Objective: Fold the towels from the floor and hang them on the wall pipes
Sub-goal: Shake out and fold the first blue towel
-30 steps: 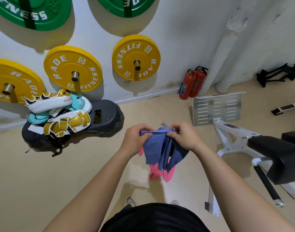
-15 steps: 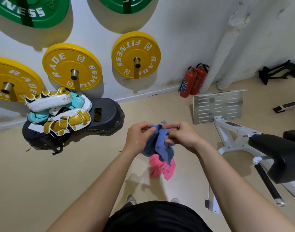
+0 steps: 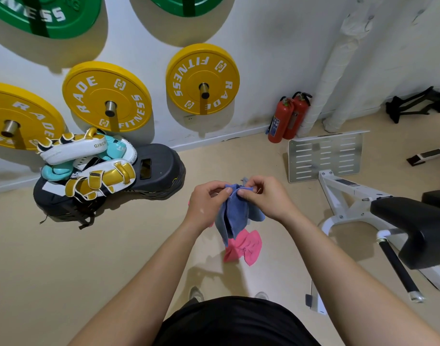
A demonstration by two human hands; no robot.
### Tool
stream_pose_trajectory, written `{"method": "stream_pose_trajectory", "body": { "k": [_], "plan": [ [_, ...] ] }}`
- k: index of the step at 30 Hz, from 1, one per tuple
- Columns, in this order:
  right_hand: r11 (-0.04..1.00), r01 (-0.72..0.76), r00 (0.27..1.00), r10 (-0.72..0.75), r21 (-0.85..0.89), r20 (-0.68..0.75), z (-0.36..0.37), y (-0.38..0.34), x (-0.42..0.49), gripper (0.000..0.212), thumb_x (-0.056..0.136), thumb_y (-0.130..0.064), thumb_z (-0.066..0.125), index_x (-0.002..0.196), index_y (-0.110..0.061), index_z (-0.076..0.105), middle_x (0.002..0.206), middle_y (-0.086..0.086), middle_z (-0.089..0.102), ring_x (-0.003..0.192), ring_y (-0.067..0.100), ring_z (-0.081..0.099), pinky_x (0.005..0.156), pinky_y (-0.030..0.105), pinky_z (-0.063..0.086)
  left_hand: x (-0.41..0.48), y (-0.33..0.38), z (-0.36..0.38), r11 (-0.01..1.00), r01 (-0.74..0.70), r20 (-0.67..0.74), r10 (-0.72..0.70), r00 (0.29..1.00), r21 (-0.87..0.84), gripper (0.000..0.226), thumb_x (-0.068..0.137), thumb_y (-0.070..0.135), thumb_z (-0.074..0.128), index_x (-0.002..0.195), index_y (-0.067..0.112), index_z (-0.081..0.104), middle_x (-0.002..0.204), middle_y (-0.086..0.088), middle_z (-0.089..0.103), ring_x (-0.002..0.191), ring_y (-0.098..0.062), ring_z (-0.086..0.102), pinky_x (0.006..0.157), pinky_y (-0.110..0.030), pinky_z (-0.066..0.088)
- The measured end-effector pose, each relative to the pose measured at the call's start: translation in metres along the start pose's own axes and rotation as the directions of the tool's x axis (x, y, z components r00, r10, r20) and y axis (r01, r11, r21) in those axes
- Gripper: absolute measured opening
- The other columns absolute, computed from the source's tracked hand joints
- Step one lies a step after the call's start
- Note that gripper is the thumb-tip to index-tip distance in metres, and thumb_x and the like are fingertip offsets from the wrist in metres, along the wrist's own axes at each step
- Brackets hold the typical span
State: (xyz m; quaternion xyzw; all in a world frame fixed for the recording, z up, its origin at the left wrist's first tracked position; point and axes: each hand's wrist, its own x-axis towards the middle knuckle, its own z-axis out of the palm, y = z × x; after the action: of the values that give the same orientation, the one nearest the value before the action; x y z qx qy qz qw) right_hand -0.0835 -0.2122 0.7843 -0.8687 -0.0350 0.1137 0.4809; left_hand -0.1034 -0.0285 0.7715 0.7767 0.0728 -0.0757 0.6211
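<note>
A blue towel (image 3: 235, 216) hangs bunched in front of me, pinched along its top edge by both hands. My left hand (image 3: 207, 203) grips the towel's left side and my right hand (image 3: 265, 198) grips the right, fingertips nearly touching. Below them a pink towel (image 3: 245, 247) lies crumpled on the beige floor. Metal pegs (image 3: 204, 89) stick out of the white wall through yellow weight plates (image 3: 106, 96), above and left of my hands. A white wrapped pipe (image 3: 331, 71) runs up the wall at the right.
Boxing pads (image 3: 89, 163) lie piled on a black step platform (image 3: 154, 176) at the left. Two red fire extinguishers (image 3: 287, 118) stand at the wall. A slotted metal plate (image 3: 325, 156) and a white-framed black bench (image 3: 413, 226) occupy the right. My feet show below.
My hands have come closer together, gathering the blue towel's top edge into a tighter bunch. The pink towel has stayed on the floor.
</note>
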Motion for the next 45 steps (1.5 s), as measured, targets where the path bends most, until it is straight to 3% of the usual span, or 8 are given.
{"method": "stream_pose_trajectory", "body": {
  "k": [13,21,24,29,34,37,41,45],
  "plan": [
    [0.999,-0.044,0.997,0.046,0.02,-0.062,0.011,0.012,-0.001,0.039,0.083,-0.046,0.07,0.057,-0.024,0.052,0.051,-0.012,0.044,0.052,0.01,0.04,0.055,0.03,0.033,-0.014,0.002,0.006,0.989,0.074,0.035,-0.07,0.997,-0.131,0.021,0.099,0.013,0.058,0.11,0.013,0.076,0.099,-0.003,0.077,0.088,-0.012,0.069,0.081,-0.033,0.058],
    [0.995,-0.061,0.991,0.07,0.082,-0.116,0.016,0.01,-0.001,0.039,0.085,-0.04,0.067,0.057,-0.018,0.052,0.053,-0.01,0.044,0.054,0.01,0.04,0.055,0.03,0.033,-0.016,0.002,0.014,0.993,0.031,0.049,-0.025,0.998,-0.117,0.018,0.086,0.011,0.075,0.104,0.01,0.074,0.095,-0.01,0.077,0.088,-0.02,0.073,0.082,-0.032,0.06],
    [0.992,-0.06,0.992,0.072,0.111,-0.107,0.017,0.009,-0.001,0.039,0.086,-0.042,0.067,0.056,-0.021,0.054,0.053,-0.011,0.047,0.054,0.01,0.042,0.056,0.031,0.035,-0.013,0.001,0.014,0.999,-0.046,-0.018,0.045,0.999,-0.021,0.013,0.088,0.009,0.07,0.095,0.02,0.073,0.089,0.0,0.075,0.081,-0.011,0.069,0.081,-0.027,0.055],
    [0.967,-0.11,0.993,0.115,-0.23,0.008,0.007,0.017,-0.011,0.045,0.095,-0.043,0.051,0.056,-0.022,0.047,0.051,-0.005,0.045,0.06,0.013,0.044,0.056,0.032,0.035,-0.005,0.009,-0.003,0.963,-0.166,-0.026,0.176,0.984,0.213,0.016,0.091,0.009,0.063,0.087,0.023,0.069,0.081,0.01,0.069,0.078,-0.004,0.062,0.072,-0.018,0.049],
    [0.951,-0.113,0.994,0.11,-0.289,-0.024,0.003,0.021,-0.019,0.014,0.081,-0.044,0.069,0.083,-0.033,0.061,0.075,-0.009,0.059,0.073,0.013,0.054,0.063,0.03,0.043,-0.001,0.02,-0.013,0.9,-0.306,0.124,0.281,0.952,0.309,0.01,0.09,0.008,0.066,0.087,0.015,0.073,0.085,0.011,0.071,0.083,-0.007,0.064,0.08,-0.026,0.051],
    [0.978,0.034,0.998,-0.021,-0.205,0.066,0.007,0.013,-0.012,0.035,0.079,-0.044,0.072,0.114,-0.042,0.062,0.107,-0.007,0.054,0.097,0.011,0.055,0.084,0.032,0.046,0.0,0.026,-0.017,0.872,-0.352,0.186,0.305,0.934,0.34,0.01,0.089,0.008,0.067,0.088,0.015,0.074,0.087,0.01,0.072,0.087,-0.006,0.063,0.081,-0.025,0.049],
    [0.974,0.084,0.988,-0.055,-0.209,0.143,0.015,0.007,-0.001,0.021,0.075,-0.057,0.06,0.078,-0.036,0.064,0.087,-0.014,0.061,0.087,0.01,0.06,0.085,0.04,0.048,0.001,0.03,-0.029,0.863,-0.365,0.193,0.315,0.929,0.349,0.009,0.088,0.009,0.069,0.088,0.016,0.075,0.086,0.009,0.072,0.086,-0.009,0.064,0.082,-0.029,0.05],
    [0.994,0.045,0.975,-0.022,-0.103,0.219,0.014,0.008,0.003,0.019,0.081,-0.032,0.076,0.07,-0.027,0.062,0.066,-0.009,0.062,0.062,0.008,0.055,0.068,0.033,0.047,0.004,0.026,-0.048,0.863,-0.327,0.13,0.3,0.945,0.385,0.006,0.089,0.013,0.069,0.089,0.017,0.074,0.084,0.012,0.071,0.084,-0.011,0.065,0.081,-0.038,0.053]
  ]
}}
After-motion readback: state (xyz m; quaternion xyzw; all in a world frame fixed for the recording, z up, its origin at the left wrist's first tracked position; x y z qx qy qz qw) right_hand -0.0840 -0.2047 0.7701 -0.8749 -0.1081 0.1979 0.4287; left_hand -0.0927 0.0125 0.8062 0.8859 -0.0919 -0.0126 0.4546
